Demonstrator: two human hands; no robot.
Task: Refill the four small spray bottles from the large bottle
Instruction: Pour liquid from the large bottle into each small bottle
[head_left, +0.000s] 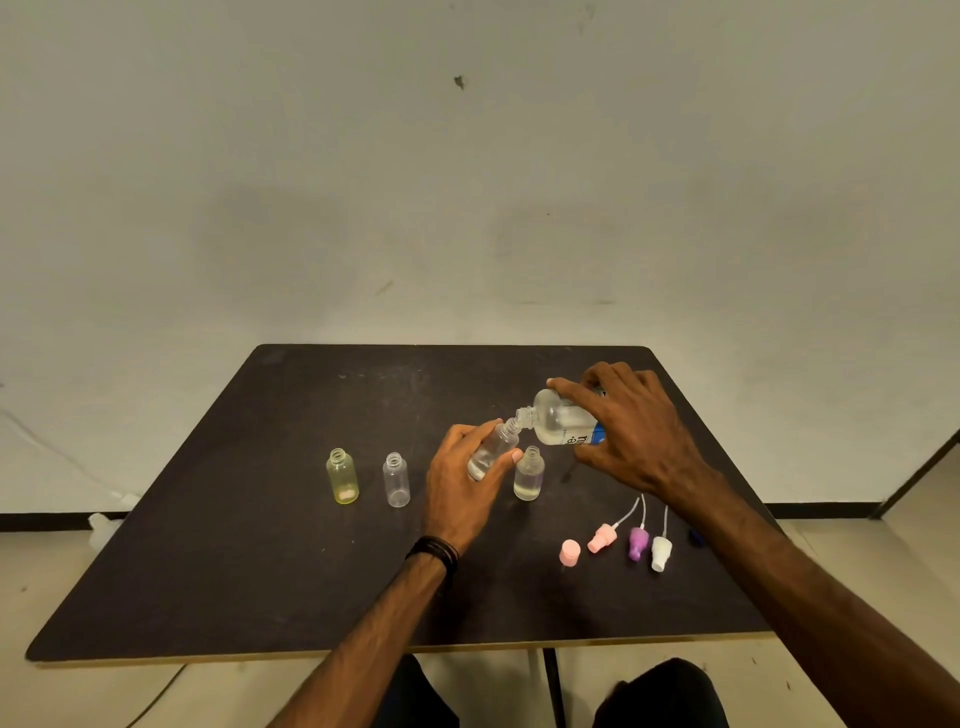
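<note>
Left hand grips a tilted small spray bottle at table centre; right hand, at its two o'clock, clasps the large bottle, mouths touching. Misaligned necks would likely spill liquid.

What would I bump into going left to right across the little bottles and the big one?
yellow bottle → clear bottle → left hand holding tilted small bottle → large bottle gripped by right hand.
</note>
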